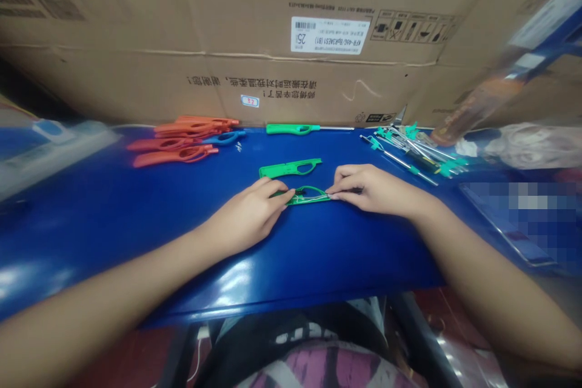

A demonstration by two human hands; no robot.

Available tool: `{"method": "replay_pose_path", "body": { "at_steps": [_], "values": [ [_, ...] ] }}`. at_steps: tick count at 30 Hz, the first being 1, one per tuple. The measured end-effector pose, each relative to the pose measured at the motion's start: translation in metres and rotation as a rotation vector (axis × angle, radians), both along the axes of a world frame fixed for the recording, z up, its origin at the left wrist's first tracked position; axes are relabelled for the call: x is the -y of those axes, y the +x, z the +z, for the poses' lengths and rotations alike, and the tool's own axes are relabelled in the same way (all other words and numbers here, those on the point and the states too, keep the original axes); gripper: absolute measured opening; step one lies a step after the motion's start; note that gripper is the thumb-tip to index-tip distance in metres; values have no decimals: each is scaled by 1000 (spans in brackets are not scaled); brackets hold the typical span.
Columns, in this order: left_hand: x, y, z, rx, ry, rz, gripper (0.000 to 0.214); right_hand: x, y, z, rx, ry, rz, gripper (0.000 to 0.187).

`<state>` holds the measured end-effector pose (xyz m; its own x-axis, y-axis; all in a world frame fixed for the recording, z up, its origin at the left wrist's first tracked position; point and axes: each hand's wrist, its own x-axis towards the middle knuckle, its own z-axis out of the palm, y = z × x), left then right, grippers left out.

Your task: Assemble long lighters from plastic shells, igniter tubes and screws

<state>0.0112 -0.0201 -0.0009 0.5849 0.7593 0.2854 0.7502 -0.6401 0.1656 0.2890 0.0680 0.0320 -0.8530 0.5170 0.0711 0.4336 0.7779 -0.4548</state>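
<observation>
A green half-shell of a long-necked lighter (309,199) lies low over the table, its inside facing up with a thin pale wire and a small black part in it. My left hand (252,213) is closed round its handle end, which the fingers mostly hide. At the other end, my right hand (364,188) pinches the tip between thumb and fingers. Just beyond lies the second green half-shell (284,168), its hollow side up. Farther back is a whole green lighter (295,128) with a metal rod pointing right.
Several orange lighter casings (182,133) and a blue one (230,137) lie at the back left of the blue table (318,254). Metal rods with green parts (413,148) are heaped back right. A large cardboard box (254,12) walls off the far edge.
</observation>
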Motion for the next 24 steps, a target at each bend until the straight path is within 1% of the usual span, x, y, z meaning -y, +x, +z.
{"method": "replay_pose_path", "body": {
  "at_steps": [4, 9, 11, 13, 15, 18, 20, 22, 24],
  "values": [
    [0, 1, 1, 7, -5, -7, 36, -1, 0, -2, 22, 19, -9, 24],
    [-1, 1, 0, 16, -4, -12, 36, -4, 0, -5, 22, 116, 14, 21],
    [-1, 1, 0, 28, -8, -13, 36, -4, 0, -5, 6, 127, 24, 21],
    [-1, 1, 0, 44, -11, -16, 36, -4, -2, -5, -9, 108, 10, 20],
    [-2, 1, 0, 52, -10, -25, 36, -3, -3, -5, -20, 58, -25, 17],
    [-3, 1, 0, 51, -9, -31, 35, -3, -5, -4, -37, -121, -150, 13],
    [-3, 2, -1, 62, -17, -26, 35, -4, -5, -3, -43, -224, -220, 13],
    [-3, 3, -1, 87, -29, -19, 35, -4, -4, -1, -44, -213, -188, 13],
    [-3, 4, -2, 117, -39, -14, 35, -4, -2, 1, -47, -119, -96, 14]
  ]
}}
